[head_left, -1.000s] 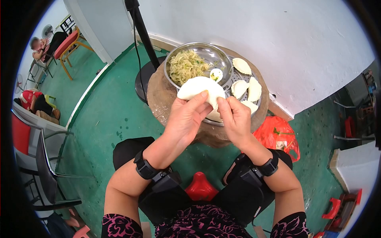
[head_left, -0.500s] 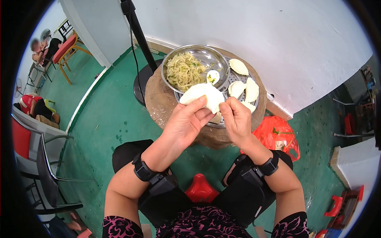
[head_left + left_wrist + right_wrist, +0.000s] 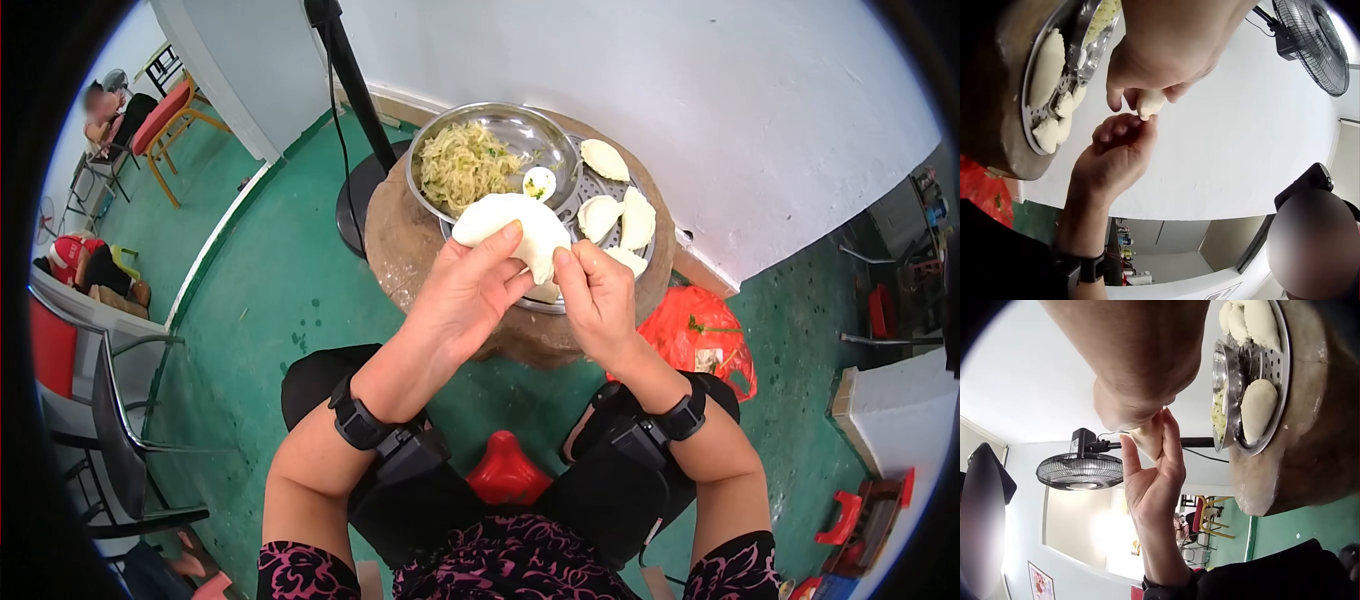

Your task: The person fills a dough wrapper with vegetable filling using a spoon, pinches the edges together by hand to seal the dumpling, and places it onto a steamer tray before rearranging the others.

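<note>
Above the near edge of the stump table, a pale half-moon dumpling (image 3: 508, 222) is held between both hands. My left hand (image 3: 462, 295) grips its body, thumb on top and fingers underneath. At its right corner my right hand (image 3: 600, 305) pinches the dough edge between thumb and curled forefinger. In the left wrist view, the dumpling's pointed end (image 3: 1145, 114) shows between the two hands. Behind it stands a steel bowl (image 3: 545, 125) with shredded filling (image 3: 465, 165) and a white spoon (image 3: 539, 182). Finished-looking dumplings (image 3: 638, 220) lie on a perforated steel tray (image 3: 592, 187).
The round wooden stump table (image 3: 395, 250) bears bowl and tray, close to the white wall. A black stand pole (image 3: 355, 90) rises behind it on the left. On the green floor at right lies a red plastic bag (image 3: 690, 325). A red stool (image 3: 507, 470) shows between the knees.
Both hands keep their hold on the dumpling, which has tilted a little, its right end pointing lower. The head view has shifted slightly.
</note>
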A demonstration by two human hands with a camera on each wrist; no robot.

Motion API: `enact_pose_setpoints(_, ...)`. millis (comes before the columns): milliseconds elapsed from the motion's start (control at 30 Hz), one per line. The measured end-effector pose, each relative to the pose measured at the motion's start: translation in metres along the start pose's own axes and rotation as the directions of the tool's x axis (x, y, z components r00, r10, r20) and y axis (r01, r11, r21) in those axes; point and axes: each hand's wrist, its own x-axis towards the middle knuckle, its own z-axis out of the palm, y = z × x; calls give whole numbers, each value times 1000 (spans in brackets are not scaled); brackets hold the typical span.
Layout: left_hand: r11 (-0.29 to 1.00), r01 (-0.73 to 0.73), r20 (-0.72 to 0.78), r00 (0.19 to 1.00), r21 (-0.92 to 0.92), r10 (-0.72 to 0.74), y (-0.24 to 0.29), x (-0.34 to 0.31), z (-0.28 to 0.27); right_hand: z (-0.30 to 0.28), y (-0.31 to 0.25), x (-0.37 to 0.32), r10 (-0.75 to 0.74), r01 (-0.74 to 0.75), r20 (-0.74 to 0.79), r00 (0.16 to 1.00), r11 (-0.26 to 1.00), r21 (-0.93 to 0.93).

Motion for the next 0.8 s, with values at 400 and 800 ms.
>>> enact_pose_setpoints(400, 997, 79, -70, 994, 5, -79, 7, 1, -4, -7, 13, -3, 15, -12, 72, 997, 999, -35)
enact_pose_setpoints(800, 998, 58, -93, 994, 20, -56, 2, 0, -2, -7, 0, 0, -59, 63, 89, 994, 997, -49)
